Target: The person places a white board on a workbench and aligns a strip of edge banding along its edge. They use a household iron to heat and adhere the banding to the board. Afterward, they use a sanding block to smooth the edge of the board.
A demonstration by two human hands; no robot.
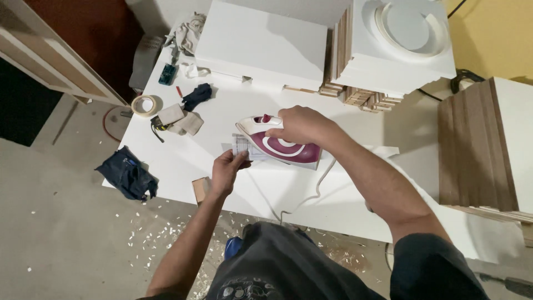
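Head view: iron (288, 149) mid-table (233, 105), open board toward the near edge. Right hand (297, 125) wraps its handle; left hand (227, 169) pinches a paper strip (242, 145).

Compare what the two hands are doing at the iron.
The right hand grips the purple and white iron from above, by its handle; the left hand pinches a small pale piece at the iron's tip. The right arm reaches further across the white table than the left. Both are bare.

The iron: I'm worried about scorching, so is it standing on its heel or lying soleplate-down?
Soleplate-down: the iron lies flat on the white table, right hand gripping its handle.
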